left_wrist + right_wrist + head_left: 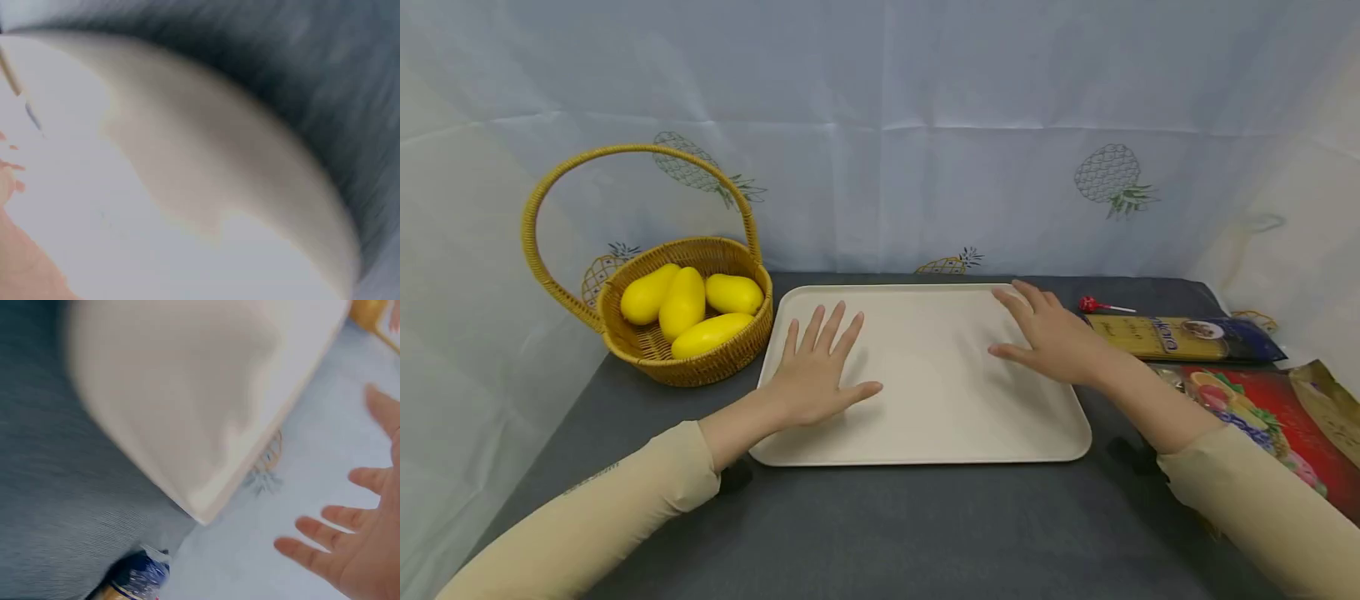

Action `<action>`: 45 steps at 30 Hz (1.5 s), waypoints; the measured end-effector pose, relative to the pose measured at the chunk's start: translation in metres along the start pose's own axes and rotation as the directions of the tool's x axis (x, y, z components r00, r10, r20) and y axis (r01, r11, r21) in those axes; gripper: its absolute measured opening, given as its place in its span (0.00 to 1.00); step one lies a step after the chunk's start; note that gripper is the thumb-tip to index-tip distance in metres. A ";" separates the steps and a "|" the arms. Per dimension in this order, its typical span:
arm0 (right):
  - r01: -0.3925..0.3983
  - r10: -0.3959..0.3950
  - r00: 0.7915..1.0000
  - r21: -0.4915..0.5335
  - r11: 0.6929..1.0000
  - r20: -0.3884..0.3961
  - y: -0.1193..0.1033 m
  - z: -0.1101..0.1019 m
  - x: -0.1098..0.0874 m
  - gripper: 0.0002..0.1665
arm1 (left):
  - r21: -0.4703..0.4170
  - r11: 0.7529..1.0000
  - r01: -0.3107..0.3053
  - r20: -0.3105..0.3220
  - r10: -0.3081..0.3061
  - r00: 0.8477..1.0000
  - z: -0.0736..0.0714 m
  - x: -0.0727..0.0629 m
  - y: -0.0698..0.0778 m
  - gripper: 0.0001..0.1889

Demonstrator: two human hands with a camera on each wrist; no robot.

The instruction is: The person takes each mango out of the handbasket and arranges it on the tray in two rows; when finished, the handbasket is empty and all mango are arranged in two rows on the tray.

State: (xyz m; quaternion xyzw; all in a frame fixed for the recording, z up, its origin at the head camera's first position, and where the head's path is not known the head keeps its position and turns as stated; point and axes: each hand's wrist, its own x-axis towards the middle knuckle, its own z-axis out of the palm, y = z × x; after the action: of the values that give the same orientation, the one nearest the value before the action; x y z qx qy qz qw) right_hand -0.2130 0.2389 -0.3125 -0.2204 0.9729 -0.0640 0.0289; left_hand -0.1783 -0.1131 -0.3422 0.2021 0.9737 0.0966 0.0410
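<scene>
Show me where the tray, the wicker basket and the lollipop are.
Tray [932, 379], head view: bare middle.
Wicker basket [715, 368], head view: front wall.
Lollipop [1087, 305], head view: red candy end.

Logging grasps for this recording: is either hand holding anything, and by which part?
Nothing is held: the left hand and right hand are empty, fingers spread over the tray.

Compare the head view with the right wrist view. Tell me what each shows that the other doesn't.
Only the head view: four yellow fruits, a red lollipop, a red bag with a fruit print, and the back of the right hand.

Only the right wrist view: that hand's palm side.

Both: the pale tray, the yellow-and-blue packet, and the wicker basket, of which the wrist view catches just a part.
</scene>
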 end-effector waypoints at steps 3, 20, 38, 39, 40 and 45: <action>-0.014 0.017 1.000 0.088 0.996 -0.025 0.008 -0.013 0.012 0.49 | -0.025 1.000 0.009 -0.036 -0.010 0.999 -0.016 0.004 -0.004 0.50; -0.161 0.202 0.979 0.457 0.874 -0.041 0.069 -0.028 0.063 0.32 | -0.297 0.942 0.156 -0.092 -0.191 0.977 -0.123 0.011 -0.070 0.50; -0.261 0.273 0.960 0.580 0.772 0.068 0.087 0.000 0.073 0.32 | -0.416 0.813 0.407 -0.006 -0.450 0.893 -0.139 0.016 -0.162 0.49; -0.263 0.270 0.960 0.587 0.766 0.077 0.088 0.001 0.073 0.32 | -0.430 0.802 0.414 -0.001 -0.459 0.889 -0.138 0.015 -0.165 0.49; -0.264 0.270 0.960 0.590 0.763 0.080 0.089 0.002 0.073 0.32 | -0.445 0.791 0.421 0.006 -0.467 0.884 -0.138 0.015 -0.168 0.50; -0.285 0.276 0.955 0.593 0.753 0.107 0.092 0.004 0.073 0.32 | -0.482 0.752 0.450 0.070 -0.478 0.875 -0.135 0.012 -0.183 0.48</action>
State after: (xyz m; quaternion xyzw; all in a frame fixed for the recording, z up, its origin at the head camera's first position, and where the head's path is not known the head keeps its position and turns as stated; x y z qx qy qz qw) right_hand -0.3175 0.2887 -0.3315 -0.0518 0.9233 -0.3634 0.1130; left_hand -0.2759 -0.2959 -0.2478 -0.0654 0.9382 0.3292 0.0846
